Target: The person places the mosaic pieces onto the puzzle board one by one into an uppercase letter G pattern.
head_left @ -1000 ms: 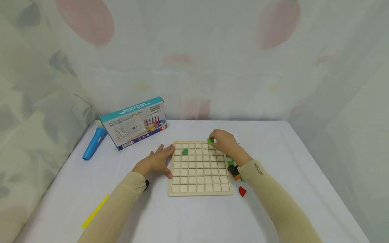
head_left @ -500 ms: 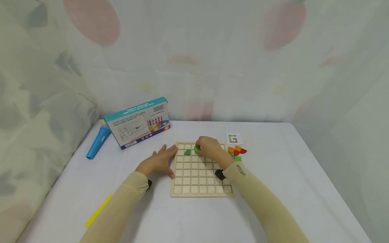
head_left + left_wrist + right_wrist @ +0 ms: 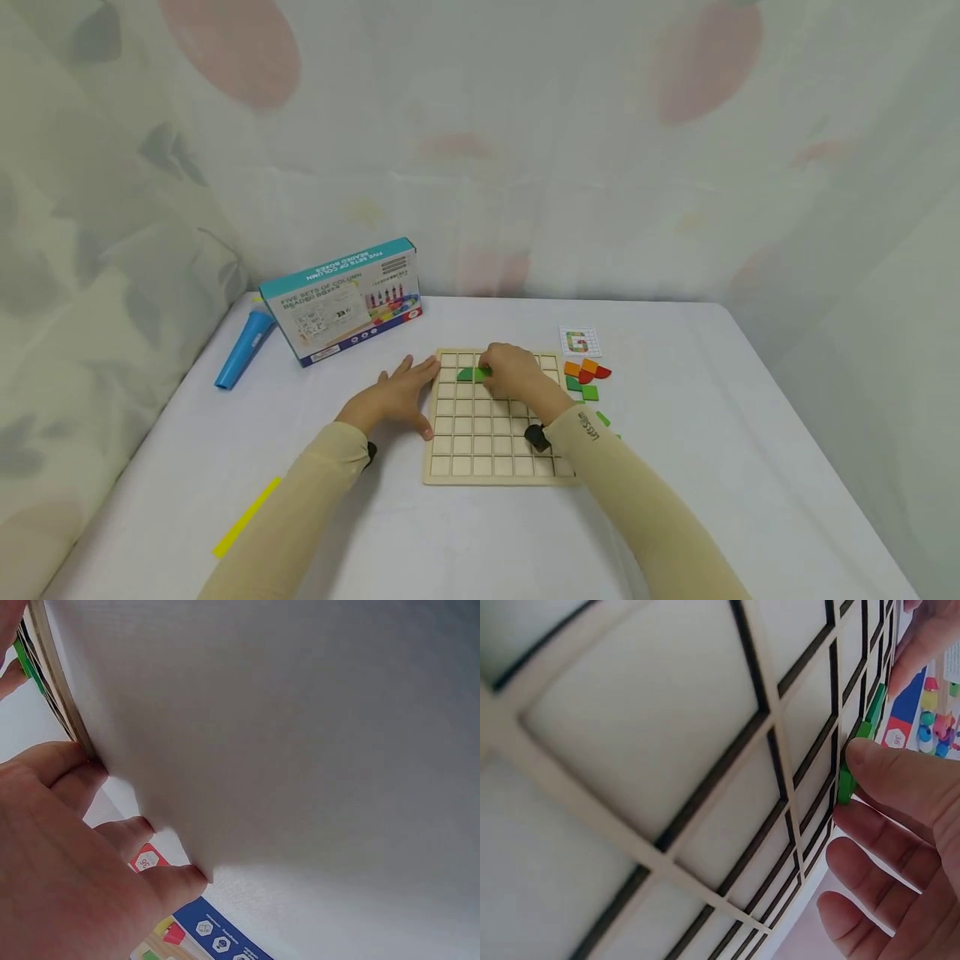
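A wooden grid board [image 3: 487, 454] lies flat on the white table. A dark green tile [image 3: 465, 374] sits in a cell of its second row. My right hand [image 3: 501, 373] hovers just to the right of that tile and pinches a light green square tile [image 3: 483, 374] down at the neighbouring cell. In the right wrist view my fingers [image 3: 900, 776] grip the edge of the green tile [image 3: 845, 784] against the grid [image 3: 667, 750]. My left hand [image 3: 408, 390] lies flat on the table, its fingers [image 3: 82, 780] touching the board's left edge [image 3: 60, 697].
A pattern card [image 3: 579, 341] and loose orange, red and green tiles [image 3: 587, 375] lie right of the board. A teal toy box [image 3: 341, 300] and a blue cylinder [image 3: 243, 350] stand at the back left. A yellow strip [image 3: 246, 518] lies near the front left.
My right hand has carried the light green tile leftward from the board's top right to the cell beside the dark green tile and lowered it. The left hand has stayed put.
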`<state>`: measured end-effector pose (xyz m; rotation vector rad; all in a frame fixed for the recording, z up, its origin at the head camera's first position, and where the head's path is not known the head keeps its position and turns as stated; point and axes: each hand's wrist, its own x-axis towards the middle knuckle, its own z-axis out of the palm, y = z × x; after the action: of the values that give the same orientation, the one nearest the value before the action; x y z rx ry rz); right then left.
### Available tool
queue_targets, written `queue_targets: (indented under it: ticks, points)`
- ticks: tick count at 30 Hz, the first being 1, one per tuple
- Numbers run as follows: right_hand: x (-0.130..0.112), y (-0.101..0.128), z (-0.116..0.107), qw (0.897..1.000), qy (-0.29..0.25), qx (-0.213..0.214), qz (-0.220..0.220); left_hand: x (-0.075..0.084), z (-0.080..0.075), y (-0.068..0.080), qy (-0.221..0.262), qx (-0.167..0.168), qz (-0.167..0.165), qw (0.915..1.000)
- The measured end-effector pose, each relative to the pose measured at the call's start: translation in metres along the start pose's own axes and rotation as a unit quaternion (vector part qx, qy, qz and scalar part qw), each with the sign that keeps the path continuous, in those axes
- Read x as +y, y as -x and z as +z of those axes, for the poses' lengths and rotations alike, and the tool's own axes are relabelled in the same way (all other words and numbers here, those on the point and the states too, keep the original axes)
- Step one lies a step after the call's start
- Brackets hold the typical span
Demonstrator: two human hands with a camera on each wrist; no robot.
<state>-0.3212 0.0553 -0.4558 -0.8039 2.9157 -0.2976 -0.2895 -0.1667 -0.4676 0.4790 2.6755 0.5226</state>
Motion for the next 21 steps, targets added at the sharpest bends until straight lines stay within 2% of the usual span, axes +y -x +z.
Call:
queue_targets:
  ticks: [12,21]
  points:
    - [0.0022,-0.0012,0.0012,1.0,0.005,0.001,-0.003,0.0025,-0.0013,0.0007,-0.004,-0.004,-0.006,1.0]
    - [0.0011,0.0011,0.001,1.0,0.026,0.008,-0.012,0.0033,-0.0021,0.0012,-0.002,0.0,0.002,1.0]
